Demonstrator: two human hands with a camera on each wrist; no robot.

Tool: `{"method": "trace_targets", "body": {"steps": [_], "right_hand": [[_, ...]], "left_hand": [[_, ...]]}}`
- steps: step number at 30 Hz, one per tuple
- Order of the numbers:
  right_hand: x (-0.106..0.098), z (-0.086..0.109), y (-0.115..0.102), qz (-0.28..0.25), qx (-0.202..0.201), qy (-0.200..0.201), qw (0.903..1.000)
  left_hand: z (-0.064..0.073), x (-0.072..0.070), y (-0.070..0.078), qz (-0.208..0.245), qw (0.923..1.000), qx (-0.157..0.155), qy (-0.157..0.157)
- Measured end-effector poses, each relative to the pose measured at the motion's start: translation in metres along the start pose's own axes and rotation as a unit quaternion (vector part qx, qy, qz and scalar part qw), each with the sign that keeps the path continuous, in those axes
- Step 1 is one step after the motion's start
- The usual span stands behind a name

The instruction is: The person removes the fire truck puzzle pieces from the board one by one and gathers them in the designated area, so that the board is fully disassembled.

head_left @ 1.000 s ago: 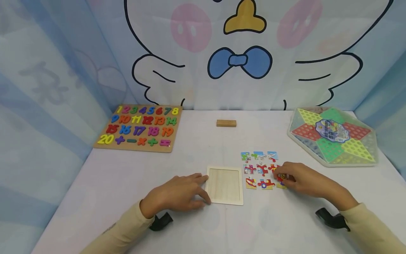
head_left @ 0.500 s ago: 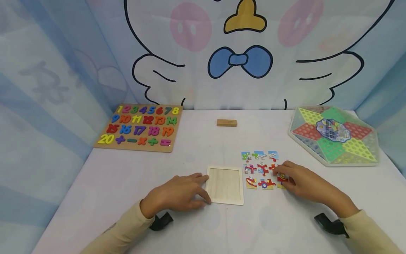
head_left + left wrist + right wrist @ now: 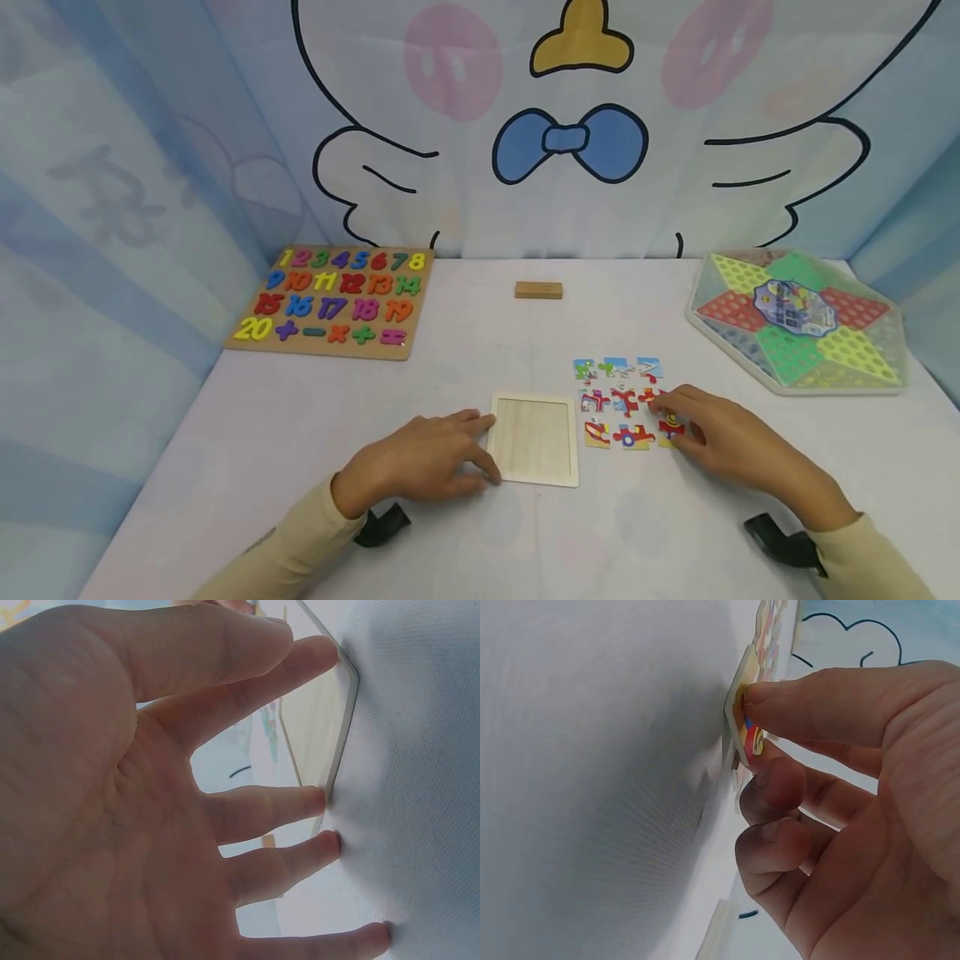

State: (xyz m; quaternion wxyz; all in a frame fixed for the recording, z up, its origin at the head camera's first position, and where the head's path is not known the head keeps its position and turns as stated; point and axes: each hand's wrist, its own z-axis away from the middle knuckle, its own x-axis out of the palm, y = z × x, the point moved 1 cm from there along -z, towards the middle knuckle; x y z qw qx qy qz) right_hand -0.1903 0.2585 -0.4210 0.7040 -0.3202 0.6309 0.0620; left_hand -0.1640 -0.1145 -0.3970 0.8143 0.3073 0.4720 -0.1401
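Note:
A shallow square wooden tray [image 3: 533, 439] lies on the table with its framed side up. My left hand [image 3: 423, 457] rests at its left side, fingers spread, with fingertips touching the rim and the cloth. Right of the tray, several picture puzzle pieces [image 3: 624, 402] lie in loose rows with small gaps. At the near right corner of these rows, my right hand [image 3: 723, 433] pinches a red, blue and yellow puzzle piece [image 3: 740, 709] between thumb and forefinger. That piece is low over the table, and the fingers partly hide it and the neighbouring piece above.
A number puzzle board [image 3: 330, 302] with coloured numerals lies at the back left. A small wooden block [image 3: 538, 290] sits at the back middle. At the back right is a clear-lidded hexagonal game box [image 3: 798, 323]. A cartoon-printed curtain [image 3: 465, 200] stands behind the table.
The right hand's fingers have shifted slightly at the corner piece, and more of that piece now shows. The left hand stays at the tray. The head view has shifted a little.

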Motion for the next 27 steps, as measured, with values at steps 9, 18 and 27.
{"method": "trace_targets", "body": {"steps": [9, 18, 27], "right_hand": [[0.0008, -0.002, -0.0053, 0.006, 0.006, -0.002, 1.0], [0.0037, -0.002, -0.0065, 0.012, 0.014, -0.003, 0.9998], [0.0053, -0.0013, -0.0067, 0.007, 0.008, 0.013, 0.9999]], "left_hand": [[0.0019, 0.0007, -0.0017, -0.004, 1.0, -0.001, 0.004], [0.0029, 0.0009, -0.0007, -0.003, 1.0, -0.001, 0.003], [0.0043, 0.0015, -0.0019, 0.004, 1.0, -0.001, -0.002]]}}
